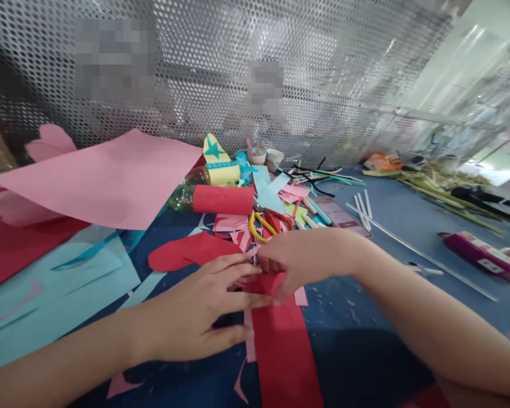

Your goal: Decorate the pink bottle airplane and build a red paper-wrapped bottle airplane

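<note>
A long strip of red paper (284,351) runs from the near edge of the view up to both hands. My right hand (301,258) bends over its far end, with the thumb and curled fingers closed on the paper. From the left reaches my left hand (212,303), its fingers stretched and apart, the fingertips touching the strip's left side near my right fingers. Left of them lie red paper cutouts (191,250) with rounded ends. Scissors with yellow handles (261,226) rest just beyond the hands. The fingertips of my right hand are partly hidden.
A bottle wrapped in red paper (223,199) lies behind, beside a yellow paper rocket shape (221,170). Pink sheets (123,175) and light blue sheets (68,294) cover the left. Glue sticks (363,207), a phone (342,214) and a purple packet (478,251) lie right. A perforated metal panel (204,73) stands behind.
</note>
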The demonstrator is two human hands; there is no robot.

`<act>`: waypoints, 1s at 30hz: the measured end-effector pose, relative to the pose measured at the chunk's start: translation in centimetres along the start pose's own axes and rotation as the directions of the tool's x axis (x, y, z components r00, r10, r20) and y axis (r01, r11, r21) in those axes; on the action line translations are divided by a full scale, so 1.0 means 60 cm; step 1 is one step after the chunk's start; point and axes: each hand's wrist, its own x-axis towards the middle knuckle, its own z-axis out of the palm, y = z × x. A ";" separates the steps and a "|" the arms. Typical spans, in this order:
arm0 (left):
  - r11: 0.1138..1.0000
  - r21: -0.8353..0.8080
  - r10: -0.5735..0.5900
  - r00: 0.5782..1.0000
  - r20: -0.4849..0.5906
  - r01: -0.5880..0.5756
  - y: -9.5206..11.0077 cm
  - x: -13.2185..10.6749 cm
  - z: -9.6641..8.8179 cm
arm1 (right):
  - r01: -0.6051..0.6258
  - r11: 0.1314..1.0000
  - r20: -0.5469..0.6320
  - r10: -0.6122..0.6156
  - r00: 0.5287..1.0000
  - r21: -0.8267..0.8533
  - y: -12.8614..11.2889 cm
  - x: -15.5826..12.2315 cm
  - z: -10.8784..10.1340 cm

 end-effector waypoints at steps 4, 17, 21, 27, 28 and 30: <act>0.996 0.089 -0.020 1.000 0.006 0.020 -0.009 -0.003 0.015 | -0.092 0.974 0.019 0.098 0.995 -0.208 -0.015 -0.004 0.026; 0.952 -0.202 -0.270 0.939 -0.212 0.229 -0.011 -0.001 0.004 | 0.107 0.837 -0.258 0.042 0.965 0.537 0.041 -0.044 0.062; 0.844 -0.381 -0.452 0.882 -0.131 0.377 -0.008 0.004 -0.004 | 0.213 0.791 -0.501 0.133 0.855 0.574 0.035 -0.013 0.103; 0.649 -0.613 -0.616 0.784 -0.077 0.450 -0.031 0.009 0.001 | 0.192 0.807 -0.596 0.230 0.770 0.559 0.040 0.013 0.133; 0.597 -0.668 -0.651 0.755 -0.080 0.444 -0.034 0.009 0.003 | 0.216 0.769 -0.596 0.252 0.763 0.602 0.042 0.013 0.133; 0.484 -0.766 -0.702 0.710 -0.053 0.422 -0.038 0.010 0.006 | 0.297 0.637 -0.590 0.312 0.745 0.712 0.045 0.015 0.129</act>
